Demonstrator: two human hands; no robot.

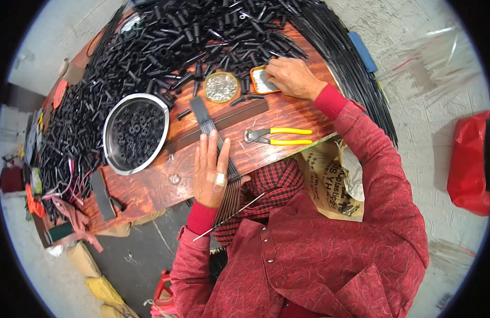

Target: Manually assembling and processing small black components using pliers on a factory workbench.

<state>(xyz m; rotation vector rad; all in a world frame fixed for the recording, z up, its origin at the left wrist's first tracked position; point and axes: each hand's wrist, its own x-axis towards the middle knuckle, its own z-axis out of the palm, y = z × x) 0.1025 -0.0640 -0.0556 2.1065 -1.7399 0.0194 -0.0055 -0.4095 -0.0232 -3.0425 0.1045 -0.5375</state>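
My left hand [209,172], a whitish wrap on one finger, lies flat with fingers stretched out over a row of thin dark rods [201,112]. These rods cross the wooden table's front edge and run down to my lap. My right hand [292,77] is at a small orange-rimmed tray [260,91] of thin silvery pins; its fingers are bent together and the tips are hidden. Beside that tray stands a round dish [221,87] of small silvery pieces. Yellow-handled pliers [277,136] rest between my hands. Across my lap slants a thin metal rod [229,217].
Black tubes [176,37] heap over the table's far and left parts. A steel bowl [108,135] of small black rings sits left of my left hand. Under the rods runs a brown bar [245,112]. Long black rods [356,74] line the right edge. A red bag [469,164] stands farther right.
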